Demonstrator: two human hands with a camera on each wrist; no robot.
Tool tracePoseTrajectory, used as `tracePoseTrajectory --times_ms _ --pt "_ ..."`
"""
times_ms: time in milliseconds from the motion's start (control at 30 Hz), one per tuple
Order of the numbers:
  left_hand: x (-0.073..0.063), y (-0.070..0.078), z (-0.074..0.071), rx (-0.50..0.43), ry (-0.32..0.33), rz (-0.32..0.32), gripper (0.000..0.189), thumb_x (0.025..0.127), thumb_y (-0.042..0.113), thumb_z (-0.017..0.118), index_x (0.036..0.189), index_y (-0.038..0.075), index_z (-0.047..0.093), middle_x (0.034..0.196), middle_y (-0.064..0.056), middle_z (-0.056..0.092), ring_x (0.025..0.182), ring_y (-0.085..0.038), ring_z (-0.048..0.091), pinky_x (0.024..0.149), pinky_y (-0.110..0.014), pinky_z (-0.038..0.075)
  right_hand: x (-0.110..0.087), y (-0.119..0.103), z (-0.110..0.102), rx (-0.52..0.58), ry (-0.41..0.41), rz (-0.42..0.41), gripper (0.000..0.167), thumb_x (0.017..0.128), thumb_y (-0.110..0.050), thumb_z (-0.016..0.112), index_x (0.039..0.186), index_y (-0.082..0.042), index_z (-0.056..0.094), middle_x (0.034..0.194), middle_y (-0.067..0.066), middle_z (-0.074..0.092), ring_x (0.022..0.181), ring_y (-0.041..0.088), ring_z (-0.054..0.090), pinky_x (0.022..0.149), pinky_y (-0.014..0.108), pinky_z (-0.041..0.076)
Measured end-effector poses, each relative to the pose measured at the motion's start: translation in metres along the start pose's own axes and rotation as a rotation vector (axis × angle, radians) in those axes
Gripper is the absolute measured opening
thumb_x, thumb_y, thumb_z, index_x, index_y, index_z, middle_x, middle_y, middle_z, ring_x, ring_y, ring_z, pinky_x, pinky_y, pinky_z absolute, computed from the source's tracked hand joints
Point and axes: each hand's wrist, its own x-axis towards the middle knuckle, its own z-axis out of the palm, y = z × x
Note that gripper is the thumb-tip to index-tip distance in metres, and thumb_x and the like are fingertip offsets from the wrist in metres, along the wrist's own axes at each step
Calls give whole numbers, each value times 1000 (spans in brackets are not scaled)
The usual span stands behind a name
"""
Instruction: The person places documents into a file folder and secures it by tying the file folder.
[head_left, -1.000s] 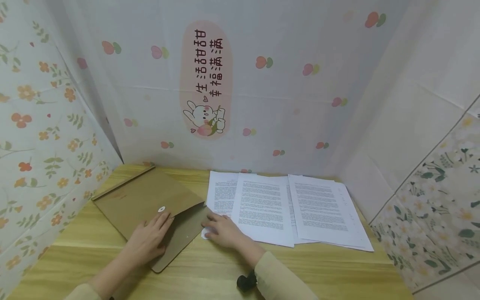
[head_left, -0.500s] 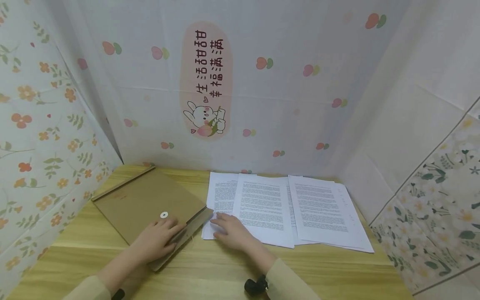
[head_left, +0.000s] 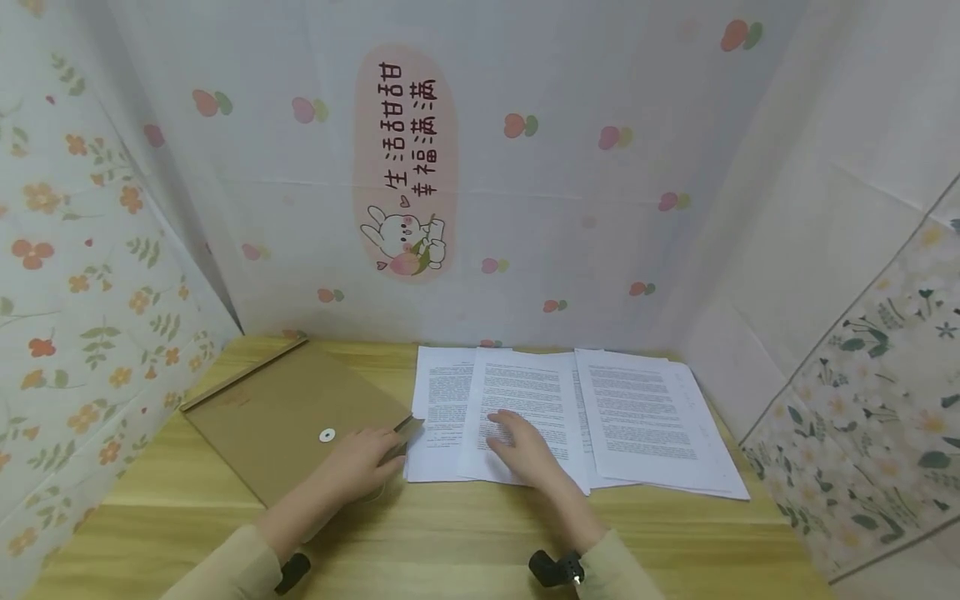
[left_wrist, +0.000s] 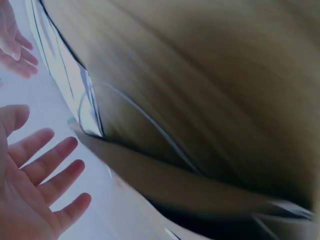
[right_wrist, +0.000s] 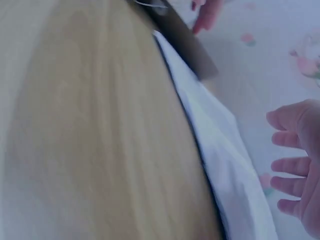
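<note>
A brown kraft paper file envelope [head_left: 285,396] with a round white button [head_left: 327,435] lies slanted on the left of the table. My left hand [head_left: 363,462] is over its near right edge, by the flap [head_left: 409,428]. In the left wrist view the fingers of that hand [left_wrist: 37,187] are spread and hold nothing, and a thin string [left_wrist: 150,120] loops beside the envelope's edge. My right hand [head_left: 528,450] hovers over the middle printed sheets [head_left: 525,383], fingers loosely bent. The right wrist view shows this hand [right_wrist: 300,165] with nothing in its grasp.
More printed sheets [head_left: 637,408] lie fanned out to the right, overlapping the middle ones. The wooden table [head_left: 442,550] ends at a fruit-patterned cloth wall [head_left: 555,250] behind. Floral cloths stand at both sides.
The envelope's flap, lifted at first, has come down over the opening. My left hand has moved right along the edge; my right hand has left the envelope's corner and moved right over the sheets.
</note>
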Motion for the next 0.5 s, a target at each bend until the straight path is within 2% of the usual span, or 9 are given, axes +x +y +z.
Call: tracePoseTrajectory --times_ms 100,233,267,367,500 --pt "14 6 5 -78 -12 -56 29 91 19 64 114 1 66 100 -7 66 92 -24 61 80 -46 49 -2 10 -12 38 62 59 41 94 -21 60 131 -5 56 142 20 44 133 39 35 106 57 27" --pt "30 13 9 -211 -19 -161 40 94 20 60 126 -4 58 122 -16 61 114 -31 57 93 -46 46 -4 22 -27 72 123 134 42 93 -20 61 131 -4 55 142 21 43 134 41 33 106 58 26" --pt "33 14 10 -249 -16 -191 40 95 20 59 127 -4 57 123 -17 61 116 -32 55 94 -47 45 -5 26 -30 71 131 151 42 93 -20 61 131 -4 55 142 21 43 134 41 33 106 58 26" --pt "41 18 14 -356 6 -263 41 96 20 57 130 -4 55 120 -19 62 113 -34 57 93 -49 46 -8 35 -39 89 141 192 44 93 -20 60 133 -3 53 143 21 42 134 42 32 105 60 26" --pt "50 21 21 -469 39 -320 43 96 19 55 132 -5 51 119 -23 61 108 -36 59 91 -50 47 -12 47 -47 99 145 236 47 94 -21 59 135 -1 49 144 23 39 133 45 30 104 62 25"
